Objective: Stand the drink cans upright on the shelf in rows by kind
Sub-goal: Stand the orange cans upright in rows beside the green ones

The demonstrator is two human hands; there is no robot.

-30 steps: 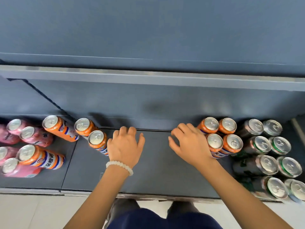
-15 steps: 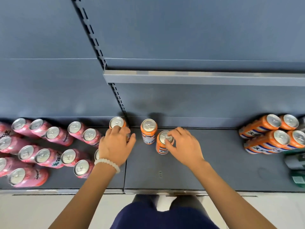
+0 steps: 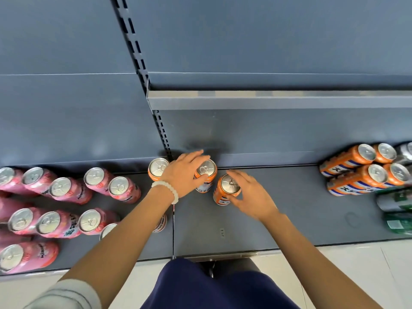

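Orange cans mid-shelf, upright: rear can grasped by left hand, fingers curled round its top; front can just beside, right hand pinching its rim. Third can at the back post. Pink cans left; orange block far right.

free: bare shelf mid-right | blocked left: pink cans | blocked right: orange cans
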